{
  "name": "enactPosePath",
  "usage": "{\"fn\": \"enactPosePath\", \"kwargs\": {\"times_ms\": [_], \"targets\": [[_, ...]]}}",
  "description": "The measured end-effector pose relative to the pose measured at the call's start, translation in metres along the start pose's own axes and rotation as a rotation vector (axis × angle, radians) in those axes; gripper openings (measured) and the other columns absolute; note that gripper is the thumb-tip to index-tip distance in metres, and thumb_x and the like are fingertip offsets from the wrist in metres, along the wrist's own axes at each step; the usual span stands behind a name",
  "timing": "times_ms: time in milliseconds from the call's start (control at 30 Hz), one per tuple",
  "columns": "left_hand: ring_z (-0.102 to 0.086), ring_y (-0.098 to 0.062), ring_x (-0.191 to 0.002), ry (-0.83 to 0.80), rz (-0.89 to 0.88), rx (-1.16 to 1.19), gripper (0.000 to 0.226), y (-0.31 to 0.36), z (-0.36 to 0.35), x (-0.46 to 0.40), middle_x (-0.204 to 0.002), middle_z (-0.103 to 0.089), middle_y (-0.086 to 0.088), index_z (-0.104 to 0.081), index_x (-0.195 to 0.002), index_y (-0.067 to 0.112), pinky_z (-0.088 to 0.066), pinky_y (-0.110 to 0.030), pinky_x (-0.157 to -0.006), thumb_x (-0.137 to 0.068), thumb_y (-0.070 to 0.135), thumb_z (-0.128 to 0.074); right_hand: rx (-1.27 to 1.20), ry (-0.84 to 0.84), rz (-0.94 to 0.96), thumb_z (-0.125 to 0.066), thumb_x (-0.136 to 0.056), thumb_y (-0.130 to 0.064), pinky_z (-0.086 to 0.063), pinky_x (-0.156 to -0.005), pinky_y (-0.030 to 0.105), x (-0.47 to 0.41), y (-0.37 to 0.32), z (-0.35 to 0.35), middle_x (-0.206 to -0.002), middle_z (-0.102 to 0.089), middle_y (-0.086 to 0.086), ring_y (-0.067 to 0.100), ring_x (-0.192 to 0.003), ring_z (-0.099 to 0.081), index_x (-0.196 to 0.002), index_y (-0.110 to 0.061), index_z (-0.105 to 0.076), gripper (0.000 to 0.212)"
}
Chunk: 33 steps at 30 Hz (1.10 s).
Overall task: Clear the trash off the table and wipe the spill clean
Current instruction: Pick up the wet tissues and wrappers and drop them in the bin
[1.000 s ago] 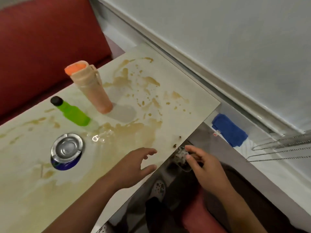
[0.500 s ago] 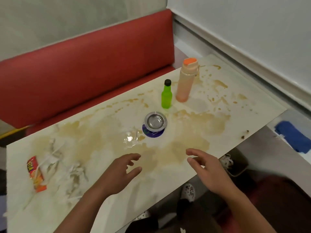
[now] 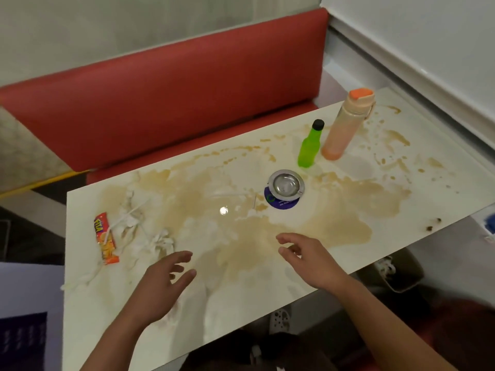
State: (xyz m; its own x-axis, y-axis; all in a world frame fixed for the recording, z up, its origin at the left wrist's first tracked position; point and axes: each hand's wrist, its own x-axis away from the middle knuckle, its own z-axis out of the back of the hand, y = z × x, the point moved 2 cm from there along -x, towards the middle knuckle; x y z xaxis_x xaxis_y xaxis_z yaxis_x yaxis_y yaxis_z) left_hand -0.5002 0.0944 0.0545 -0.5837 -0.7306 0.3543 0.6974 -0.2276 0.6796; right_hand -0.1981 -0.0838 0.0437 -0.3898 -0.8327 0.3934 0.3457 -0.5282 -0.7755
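Red bench seat (image 3: 187, 103) runs along the far side, white wall behind it. My white table (image 3: 241, 303) sits in front, w/ a big brown spill (image 3: 294, 231) spread across most of the top, thickest in the middle and right, splatters trailing toward the far right corner. Dark bin (image 3: 396, 274) on the floor under the near right edge, white scrap visible in it.

My left hand (image 3: 158, 285) hovers over the near left part of the table, fingers loose and spread, holding nothing. My right hand (image 3: 308, 255) hovers over the near edge of the spill, fingers also relaxed and apart, nothing in it.

Tall peach bottle w/ orange cap (image 3: 345, 124) stands upright at the far right; green bottle w/ black cap (image 3: 310, 145) upright just beside it on the left. Metal ashtray (image 3: 286, 184) sits on a blue round coaster (image 3: 278, 203), near the table's middle, just in front of the green bottle.

Trash is on the left end: crumpled wet tissues (image 3: 150, 236) and an orange snack wrapper (image 3: 105, 238) just left of them, well apart from both hands. Blue cloth (image 3: 490, 223) barely shows at the right frame edge, off the table.
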Motion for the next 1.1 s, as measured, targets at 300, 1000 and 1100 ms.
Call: {"fn": "enactPosePath", "kwargs": {"times_ms": [300,1000,1100], "targets": [[-0.065,-0.010,-0.093,0.152,0.025,-0.170,0.037,-0.067,0.058,-0.055,-0.119,-0.069,0.005,-0.067,-0.126,0.018,-0.049,-0.030,-0.081,-0.091,0.030,-0.073,0.175,0.020,0.056,-0.061,-0.101,-0.029,-0.050,-0.095,0.029,-0.087,-0.038,-0.042,-0.130,-0.062,-0.008,0.009,-0.105,-0.062,-0.142,-0.025,-0.057,0.041],[-0.065,-0.039,-0.097,0.143,0.041,-0.303,0.019,-0.174,0.126,-0.176,-0.105,-0.068,-0.018,-0.072,-0.111,0.009,-0.050,-0.042,-0.083,-0.093,0.014,-0.069,1.028,0.127,0.071,-0.043,-0.105,-0.019,-0.045,-0.081,0.038,-0.248,-0.046,-0.106,-0.110,-0.058,0.007,0.026,-0.095,-0.055,-0.109,-0.014,-0.068,0.026],[-0.058,-0.036,-0.112,0.171,0.041,-0.222,0.028,-0.169,0.126,-0.174,-0.121,-0.059,-0.019,-0.069,-0.119,0.004,-0.043,-0.033,-0.094,-0.091,0.006,-0.069,1.052,0.111,0.056,-0.042,-0.105,-0.020,-0.043,-0.081,0.037,-0.244,-0.047,-0.109,-0.110,-0.058,0.008,0.026,-0.096,-0.055,-0.109,-0.012,-0.067,0.027]]}}
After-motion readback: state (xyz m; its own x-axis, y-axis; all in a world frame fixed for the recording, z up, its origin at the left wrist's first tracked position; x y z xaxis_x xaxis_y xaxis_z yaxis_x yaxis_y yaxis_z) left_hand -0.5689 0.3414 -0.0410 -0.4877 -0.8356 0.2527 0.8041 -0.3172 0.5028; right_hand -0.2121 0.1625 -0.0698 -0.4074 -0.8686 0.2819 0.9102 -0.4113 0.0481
